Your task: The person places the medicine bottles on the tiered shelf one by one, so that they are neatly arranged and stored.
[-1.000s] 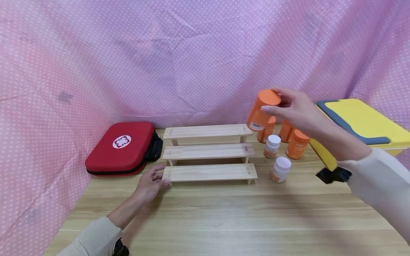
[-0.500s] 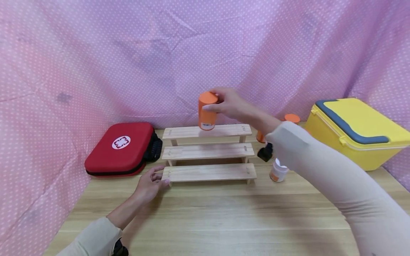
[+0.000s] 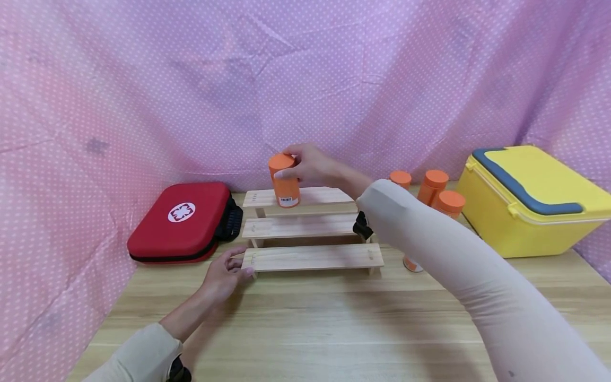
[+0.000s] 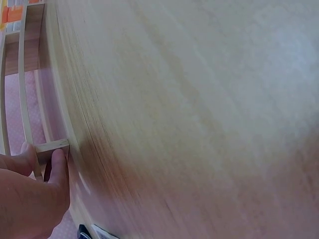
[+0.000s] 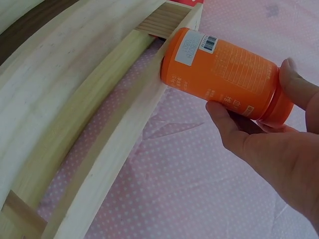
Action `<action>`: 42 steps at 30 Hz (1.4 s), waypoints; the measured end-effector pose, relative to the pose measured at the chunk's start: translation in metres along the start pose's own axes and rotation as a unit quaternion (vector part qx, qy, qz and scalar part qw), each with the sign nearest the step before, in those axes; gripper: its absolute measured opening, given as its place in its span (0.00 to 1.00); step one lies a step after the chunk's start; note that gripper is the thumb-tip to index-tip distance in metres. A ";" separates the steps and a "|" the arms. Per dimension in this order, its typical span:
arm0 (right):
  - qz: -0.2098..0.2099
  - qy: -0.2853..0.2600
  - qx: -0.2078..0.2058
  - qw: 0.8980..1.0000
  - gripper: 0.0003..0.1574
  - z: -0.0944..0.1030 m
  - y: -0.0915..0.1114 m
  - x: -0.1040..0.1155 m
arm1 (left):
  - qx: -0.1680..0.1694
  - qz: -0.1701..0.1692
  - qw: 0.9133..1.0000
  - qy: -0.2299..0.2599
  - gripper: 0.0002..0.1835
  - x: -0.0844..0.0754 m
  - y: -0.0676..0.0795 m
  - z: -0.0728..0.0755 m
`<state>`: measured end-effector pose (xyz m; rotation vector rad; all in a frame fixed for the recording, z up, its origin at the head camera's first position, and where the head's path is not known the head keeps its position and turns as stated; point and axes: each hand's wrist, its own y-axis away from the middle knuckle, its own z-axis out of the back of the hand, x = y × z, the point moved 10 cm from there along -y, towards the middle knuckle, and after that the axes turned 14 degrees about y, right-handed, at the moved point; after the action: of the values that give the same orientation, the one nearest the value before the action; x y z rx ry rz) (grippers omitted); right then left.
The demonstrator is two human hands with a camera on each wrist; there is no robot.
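A three-tier wooden shelf rack (image 3: 312, 258) stands on the table. At its lower left end my left hand (image 3: 221, 277) grips the bottom tier; in the left wrist view, the thumb and a finger (image 4: 59, 167) pinch the end by the leg. My right hand (image 3: 312, 165) holds an orange pill bottle (image 3: 286, 190) upright by its upper part, at the left part of the top tier. In the right wrist view, the base of the bottle (image 5: 224, 74) is at the top board (image 5: 117, 134); whether it bears weight there I cannot tell.
A red first-aid case (image 3: 181, 223) lies left of the rack. Several orange-capped bottles (image 3: 433, 183) stand to its right, partly behind the right sleeve (image 3: 444, 254). A yellow box (image 3: 534, 207) with a grey handle is at far right. A pink dotted cloth (image 3: 305, 79) hangs behind.
My right hand has carried the orange pill bottle leftward from beside the other bottles, then lowered it to the left part of the top tier. My left hand has stayed on the rack.
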<state>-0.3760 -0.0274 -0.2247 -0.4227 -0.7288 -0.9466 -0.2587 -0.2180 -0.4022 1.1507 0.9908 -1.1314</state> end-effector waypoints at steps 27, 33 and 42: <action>0.004 0.084 -0.044 0.996 0.39 0.058 0.066 -0.034 | 0.005 -0.009 1.000 0.015 0.31 -0.002 -0.001 -0.001; -0.009 0.093 -0.054 0.994 0.38 0.069 0.119 -0.071 | 0.006 -0.004 1.000 0.017 0.31 -0.001 0.000 -0.001; -0.035 0.123 -0.101 0.987 0.36 0.085 0.178 -0.114 | 0.002 -0.004 1.000 0.013 0.30 0.001 -0.002 -0.001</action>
<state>-0.3001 0.1858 -0.2519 -0.4494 -0.4266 -1.1223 -0.2603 -0.2174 -0.4032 1.1679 1.0135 -1.1272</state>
